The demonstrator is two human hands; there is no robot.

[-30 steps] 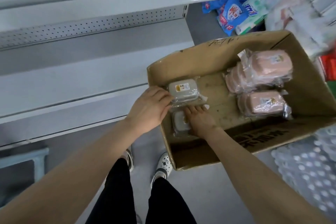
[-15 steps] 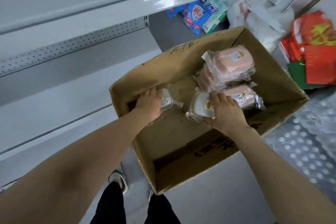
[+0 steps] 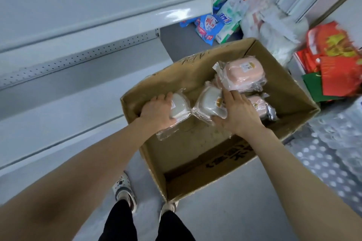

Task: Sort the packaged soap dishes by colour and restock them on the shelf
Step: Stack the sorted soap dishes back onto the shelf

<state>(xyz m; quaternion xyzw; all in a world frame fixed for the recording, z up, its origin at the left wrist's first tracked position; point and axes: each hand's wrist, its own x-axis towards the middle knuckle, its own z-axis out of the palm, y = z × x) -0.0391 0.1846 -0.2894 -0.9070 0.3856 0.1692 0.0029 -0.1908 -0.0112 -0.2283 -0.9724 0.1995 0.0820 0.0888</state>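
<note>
Grabbing whites from the box.
Left hand curls round a white dish, right hand pinches a second white dish, to part them from the pink dishes.

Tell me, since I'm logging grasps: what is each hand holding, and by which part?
The left hand grips a grey packaged soap dish by its left end. The right hand grips a second grey dish by its right side.

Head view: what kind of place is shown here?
Probably a shop aisle being restocked: white metal shelves, a cardboard box of wrapped soap dishes, and packaged goods piled on the floor.
</note>
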